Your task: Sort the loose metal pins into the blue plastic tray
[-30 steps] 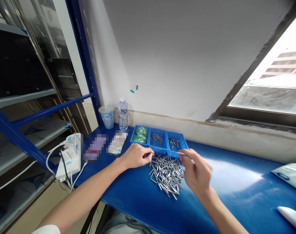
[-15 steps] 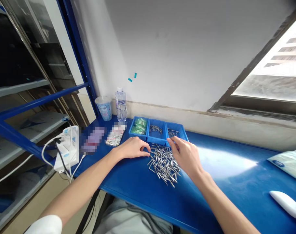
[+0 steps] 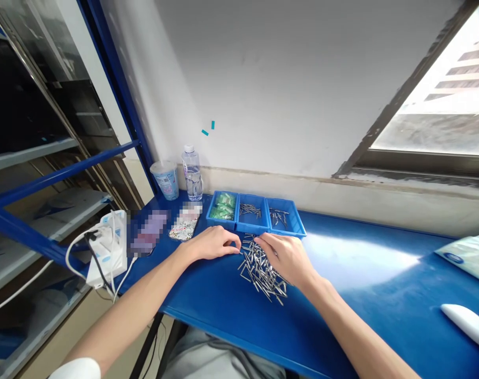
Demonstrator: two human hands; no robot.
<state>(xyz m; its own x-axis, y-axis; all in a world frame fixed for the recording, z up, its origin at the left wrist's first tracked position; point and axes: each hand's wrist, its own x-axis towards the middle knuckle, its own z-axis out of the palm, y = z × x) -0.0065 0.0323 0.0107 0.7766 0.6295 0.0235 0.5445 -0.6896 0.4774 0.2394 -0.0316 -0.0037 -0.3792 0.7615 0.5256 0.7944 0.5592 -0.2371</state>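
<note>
A loose pile of small, slim, silvery metal pins lies on the blue table. My left hand is at the pile's left edge, thumb and forefinger pinched together; whatever is between the tips is too small to make out. Over the upper right of the pile hangs my right hand, its fingers closed and the tips hidden from view. Just behind both hands stand three joined blue bins. Green-tinted plastic packets fill the left bin. Some pins lie in the middle bin and in the right bin.
A water bottle and a lidded cup stand at the back left. Nearer are two phones, one patterned. A white power strip with cables sits left. A pale packet and a white object lie right.
My right hand has moved left and down, from the right bin's front edge to over the pile. My left hand stays pinched at the pile's left edge. The view has shifted slightly.
</note>
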